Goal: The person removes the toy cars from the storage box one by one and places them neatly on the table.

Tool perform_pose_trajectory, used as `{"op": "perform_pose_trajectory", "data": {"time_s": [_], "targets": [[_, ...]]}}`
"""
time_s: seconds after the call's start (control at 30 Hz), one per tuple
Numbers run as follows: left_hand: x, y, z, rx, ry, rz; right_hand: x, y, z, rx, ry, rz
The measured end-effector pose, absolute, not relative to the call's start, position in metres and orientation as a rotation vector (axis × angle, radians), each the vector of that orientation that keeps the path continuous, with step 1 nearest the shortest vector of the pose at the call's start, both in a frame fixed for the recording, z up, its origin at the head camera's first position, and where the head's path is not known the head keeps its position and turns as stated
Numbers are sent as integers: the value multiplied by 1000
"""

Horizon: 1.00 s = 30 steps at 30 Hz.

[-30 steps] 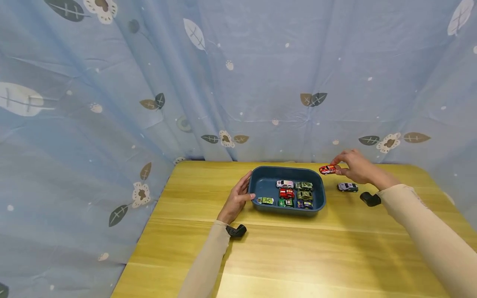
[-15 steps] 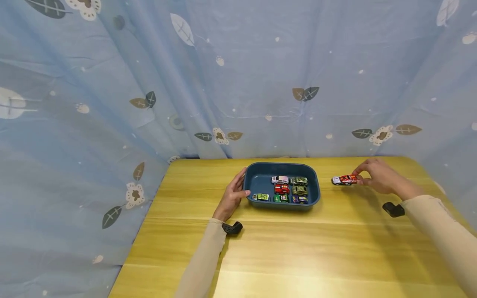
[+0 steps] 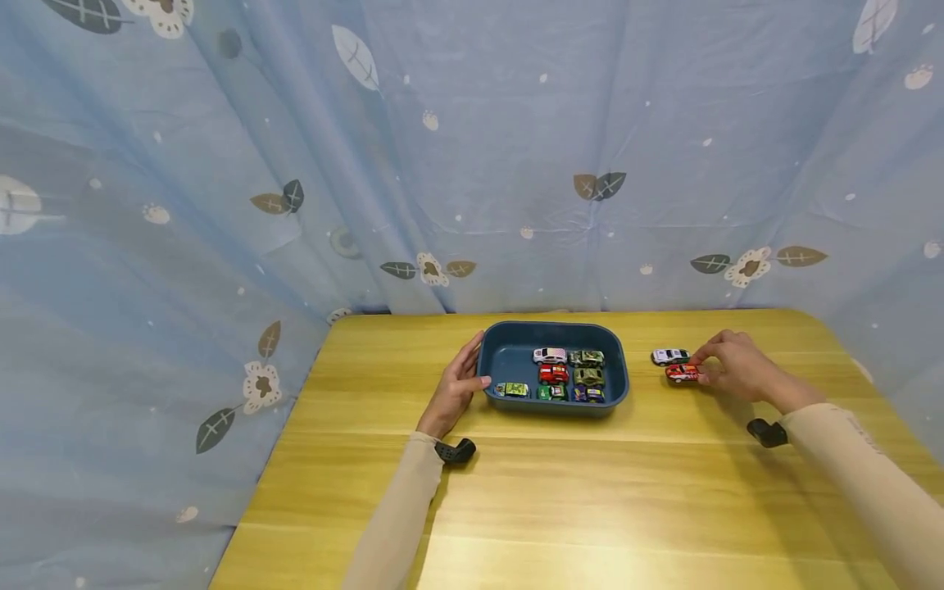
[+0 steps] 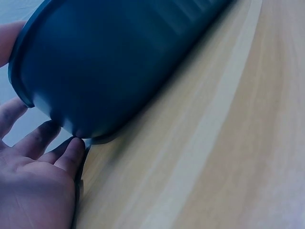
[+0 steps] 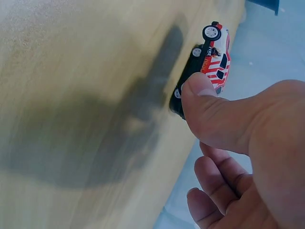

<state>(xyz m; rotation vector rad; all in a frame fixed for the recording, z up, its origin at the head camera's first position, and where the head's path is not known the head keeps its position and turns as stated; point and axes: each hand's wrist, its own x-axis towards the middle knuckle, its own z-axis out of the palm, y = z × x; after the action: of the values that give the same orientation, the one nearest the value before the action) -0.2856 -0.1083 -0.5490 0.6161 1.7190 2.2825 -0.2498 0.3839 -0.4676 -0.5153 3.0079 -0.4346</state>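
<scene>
My left hand (image 3: 451,395) grips the left end of a dark blue plastic box (image 3: 618,332), thumb over the rim and fingers along the outer wall. In the left wrist view its fingertips touch the box's side (image 4: 95,71). At the right, my right hand (image 3: 741,369) pinches a red and white toy car (image 3: 682,374) between thumb and fingers. The right wrist view shows the thumb on the rear of this toy car (image 5: 217,59), which is at or just above the tabletop. A silver-white toy car (image 3: 669,356) stands right behind it.
Several toy cars stand inside the box: a white one (image 3: 550,356), a red one (image 3: 553,374), camouflage ones, and a lime-green one (image 3: 512,389) apart at the left. The wooden table (image 3: 560,500) ends at a blue patterned curtain (image 3: 487,164).
My right hand has carried the red toy car from near the box's right back corner rightward and toward me, to the front of the silver-white one. The left hand keeps its grip.
</scene>
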Motion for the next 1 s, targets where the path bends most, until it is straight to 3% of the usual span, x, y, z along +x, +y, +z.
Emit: {"op": "perform_pose_trajectory", "data": {"time_s": [1.0], "targets": [[-286, -110, -547, 605, 1731, 2268, -249, 376, -484, -548, 3008, -372]]}}
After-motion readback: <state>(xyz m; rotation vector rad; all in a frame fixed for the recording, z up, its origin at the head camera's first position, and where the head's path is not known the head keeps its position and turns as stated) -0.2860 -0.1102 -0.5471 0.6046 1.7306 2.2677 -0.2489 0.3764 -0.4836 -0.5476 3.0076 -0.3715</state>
